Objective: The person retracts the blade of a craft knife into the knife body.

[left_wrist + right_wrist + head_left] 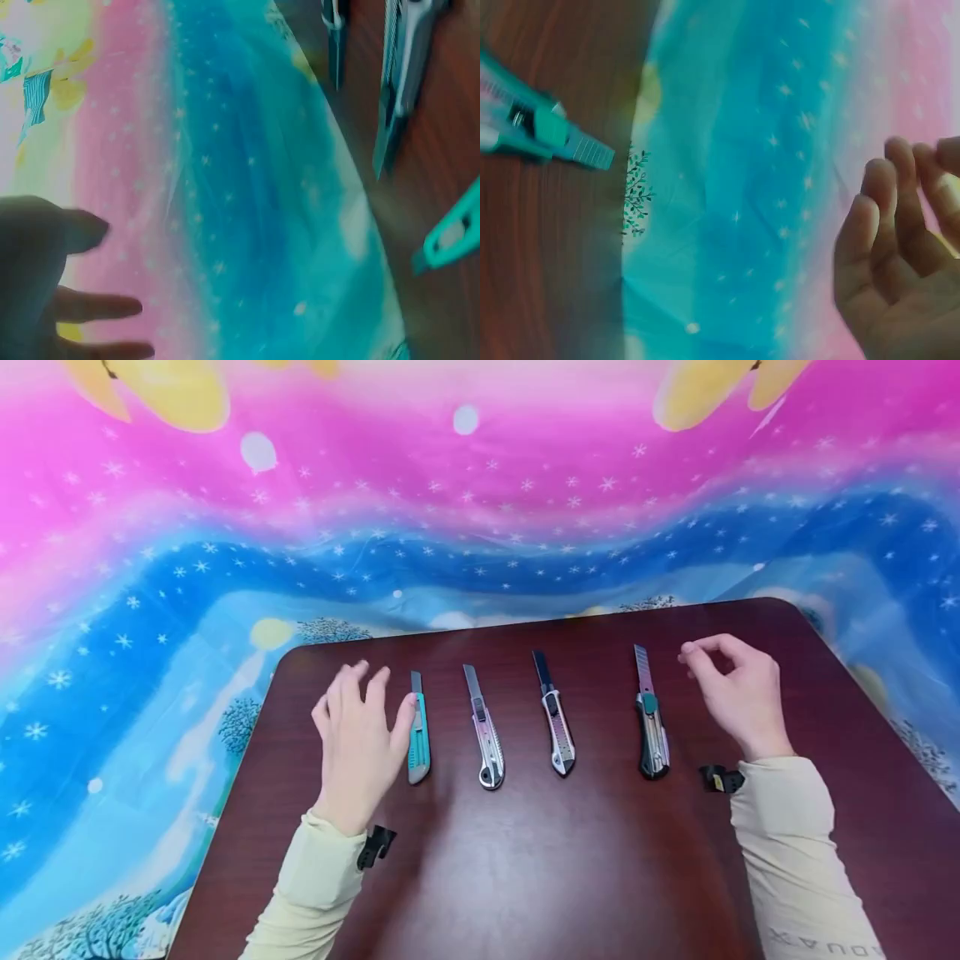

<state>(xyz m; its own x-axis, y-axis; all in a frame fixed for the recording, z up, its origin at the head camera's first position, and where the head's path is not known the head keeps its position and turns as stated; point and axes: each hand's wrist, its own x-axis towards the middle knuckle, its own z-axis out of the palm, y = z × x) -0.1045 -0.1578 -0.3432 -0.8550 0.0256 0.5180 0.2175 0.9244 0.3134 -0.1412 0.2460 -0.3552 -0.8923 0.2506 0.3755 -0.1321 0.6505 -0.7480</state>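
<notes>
Several box cutters lie in a row with blades extended toward the far edge. Leftmost is a teal and grey cutter. Beside it lie a silver cutter and a silver cutter with a dark blade. At the right lies a black and silver cutter with a green slider, also visible in the right wrist view. My left hand hovers by the teal cutter, fingers spread, its thumb overlapping the handle's edge in the head view. Right of the row, my right hand is raised, fingers loosely bent, holding nothing.
The cutters rest on a dark reddish-brown table with rounded far corners. Behind it hangs a pink and blue cloth printed with snowflakes. Black straps sit at both wrists over pale sleeves.
</notes>
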